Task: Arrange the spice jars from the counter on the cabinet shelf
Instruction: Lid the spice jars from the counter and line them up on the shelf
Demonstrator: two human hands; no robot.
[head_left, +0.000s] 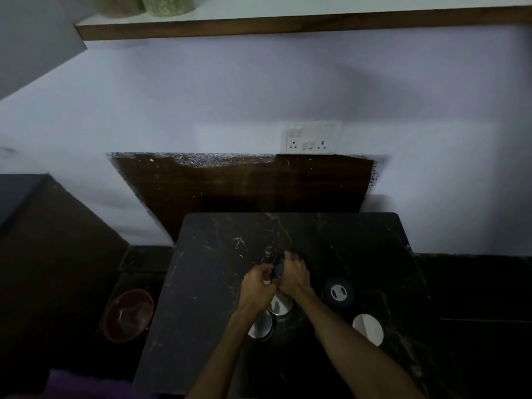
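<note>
Head view looks down on a dark marble counter [218,283], and I see both of my hands meeting over its middle. My left hand [257,285] has its fingers curled around a small dark jar [278,270], and my right hand [293,275] wraps the same jar from the other side; the dim light and blur keep me from telling which part of the jar each hand touches. The jar sits between the two palms, near the counter's centre.

Just below my wrists stand two jars with shiny metal lids [280,305], partly hidden by my left forearm. To the right sits a dark jar with a pale perforated top [337,292], and nearer to me a jar with a plain white lid [368,329].

Up at the top edge, the cabinet shelf [288,27] carries two containers [144,4] at its left end. A switchboard [311,138] is on the wall, and a red bowl [128,313] rests low at the left.
</note>
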